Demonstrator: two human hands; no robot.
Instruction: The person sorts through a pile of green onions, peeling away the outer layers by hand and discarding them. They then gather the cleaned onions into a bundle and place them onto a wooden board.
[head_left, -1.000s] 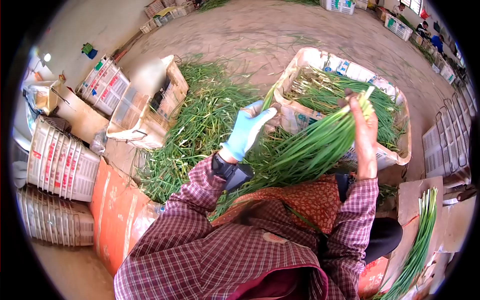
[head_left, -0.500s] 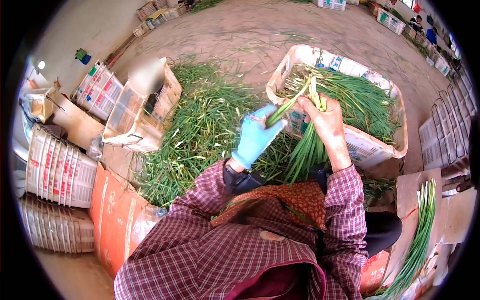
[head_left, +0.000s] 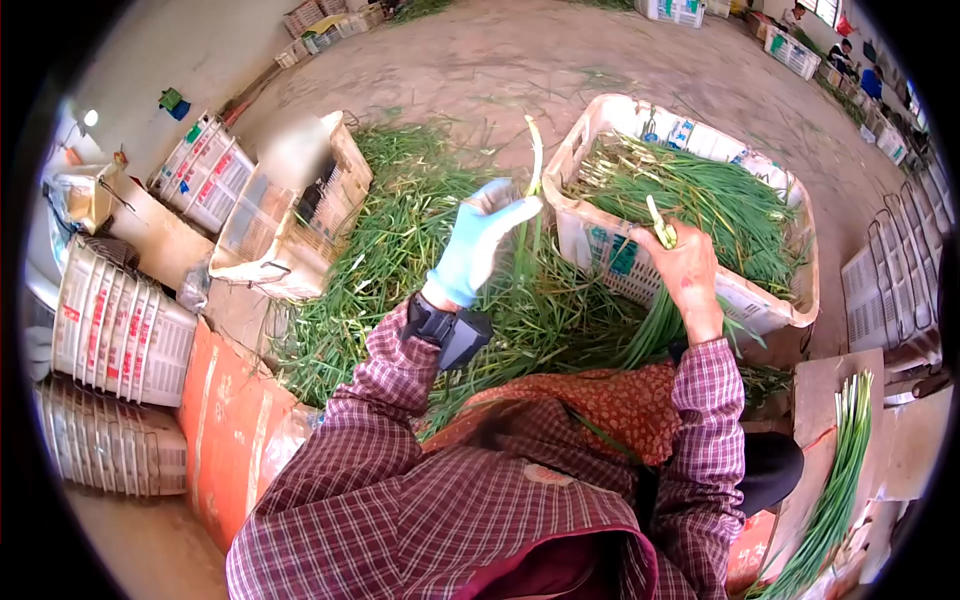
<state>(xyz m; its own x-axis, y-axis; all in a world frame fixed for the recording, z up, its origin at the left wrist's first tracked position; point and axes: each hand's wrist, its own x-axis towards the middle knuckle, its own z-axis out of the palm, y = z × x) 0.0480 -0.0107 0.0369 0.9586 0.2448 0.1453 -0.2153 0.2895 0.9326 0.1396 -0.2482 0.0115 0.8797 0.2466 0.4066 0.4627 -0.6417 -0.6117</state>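
Note:
My left hand [head_left: 470, 245], in a light blue glove, pinches a single green onion stalk [head_left: 535, 150] near the thumb tip. Its pale end points up and its green leaves hang below. Bare, my right hand [head_left: 685, 268] is closed round a small bunch of green onions [head_left: 658, 325]. Pale stem ends poke out above the fist, while the leaves trail down toward my lap. Just beyond that hand, a white plastic crate [head_left: 575, 215] holds many more green onions [head_left: 715, 195]. Beneath my left hand lies a wide heap of loose green leaves [head_left: 400, 230].
Another crate [head_left: 245, 265] stands left of the heap, with stacked crates [head_left: 115, 330] farther left. A bundle of green onions [head_left: 840, 440] lies on a board at my right, near more stacked crates [head_left: 870, 280]. People [head_left: 840, 55] sit along the far right wall.
My hands have moved apart. The left has pulled back leftward, now with one stalk upright; the right has shifted slightly right and down, still gripping its bunch. The view has shifted a little.

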